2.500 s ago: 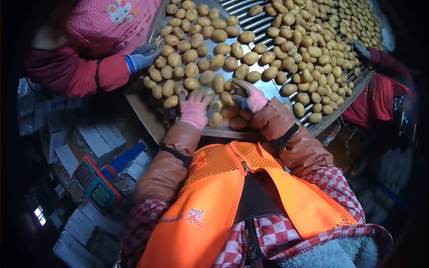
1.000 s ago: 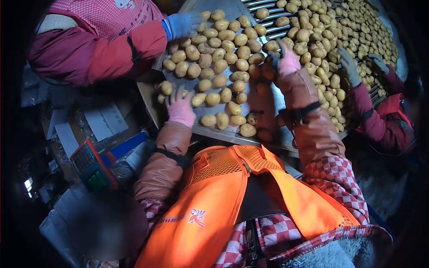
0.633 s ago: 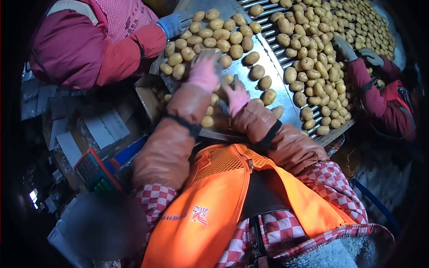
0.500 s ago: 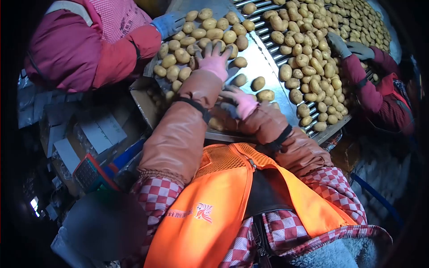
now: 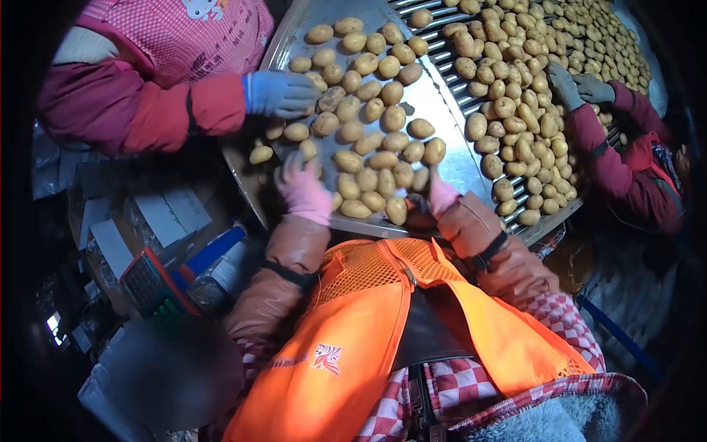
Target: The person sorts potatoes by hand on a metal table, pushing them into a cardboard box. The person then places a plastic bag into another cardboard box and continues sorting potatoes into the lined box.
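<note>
Many potatoes [image 5: 368, 180] lie spread over a metal sorting tray [image 5: 460, 166] in front of me. My left hand [image 5: 305, 193], in a pink glove with greyish fingers, is at the tray's left edge. Its fingers are spread and slightly blurred beside a potato [image 5: 308, 149], and it holds nothing. On the other side of the potatoes, my right hand [image 5: 442, 194] is in a matching glove, close to a potato [image 5: 434, 151] at the group's right edge. Its fingers are mostly hidden and dark, so their grip does not show.
A co-worker's blue-gloved hand [image 5: 281, 94] rests by potatoes at the tray's left. Across a slatted roller conveyor [image 5: 445, 70] heaped with potatoes, another person's grey gloves [image 5: 565, 87] touch the pile. Cartons [image 5: 166, 210] and a calculator-like device [image 5: 151, 283] are at lower left.
My hands have moved apart and back toward me, left hand to the left, right hand to the right. Potatoes now lie between them. The co-worker's blue glove has come nearer to me.
</note>
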`<state>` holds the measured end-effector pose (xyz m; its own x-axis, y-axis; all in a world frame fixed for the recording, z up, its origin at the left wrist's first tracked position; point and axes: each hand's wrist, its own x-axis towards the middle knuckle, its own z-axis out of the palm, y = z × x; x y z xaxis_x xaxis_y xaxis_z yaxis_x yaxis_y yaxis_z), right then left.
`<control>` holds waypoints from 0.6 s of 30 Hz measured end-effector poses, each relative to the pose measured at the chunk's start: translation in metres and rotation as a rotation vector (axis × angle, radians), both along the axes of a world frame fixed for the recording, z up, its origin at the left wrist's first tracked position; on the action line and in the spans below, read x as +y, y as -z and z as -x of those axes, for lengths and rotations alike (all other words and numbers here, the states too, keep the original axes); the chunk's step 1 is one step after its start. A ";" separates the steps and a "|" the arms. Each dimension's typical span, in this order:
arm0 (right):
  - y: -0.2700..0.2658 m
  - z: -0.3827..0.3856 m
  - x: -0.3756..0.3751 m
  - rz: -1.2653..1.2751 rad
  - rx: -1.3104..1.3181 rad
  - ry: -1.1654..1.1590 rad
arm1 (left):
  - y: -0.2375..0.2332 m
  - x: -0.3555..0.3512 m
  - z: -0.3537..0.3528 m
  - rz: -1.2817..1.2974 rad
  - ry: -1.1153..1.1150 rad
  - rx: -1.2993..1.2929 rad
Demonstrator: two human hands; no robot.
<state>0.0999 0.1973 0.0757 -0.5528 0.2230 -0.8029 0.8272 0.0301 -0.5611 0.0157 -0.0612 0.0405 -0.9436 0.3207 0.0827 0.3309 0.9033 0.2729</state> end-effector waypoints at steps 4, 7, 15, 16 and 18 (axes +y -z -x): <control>0.028 0.034 0.006 -0.268 0.324 -0.637 | -0.001 0.042 -0.003 0.017 0.376 -0.050; 0.077 0.101 0.042 -0.003 0.544 -0.626 | 0.007 0.028 0.009 0.010 0.317 -0.152; 0.063 0.221 0.065 -0.634 0.726 -0.465 | 0.001 -0.042 0.024 0.109 -0.087 -0.036; 0.077 0.211 0.033 -0.929 0.680 -0.414 | 0.002 -0.045 0.035 0.083 -0.091 0.029; 0.064 0.186 0.003 -0.968 0.671 -0.656 | -0.001 -0.038 0.063 0.053 -0.078 0.078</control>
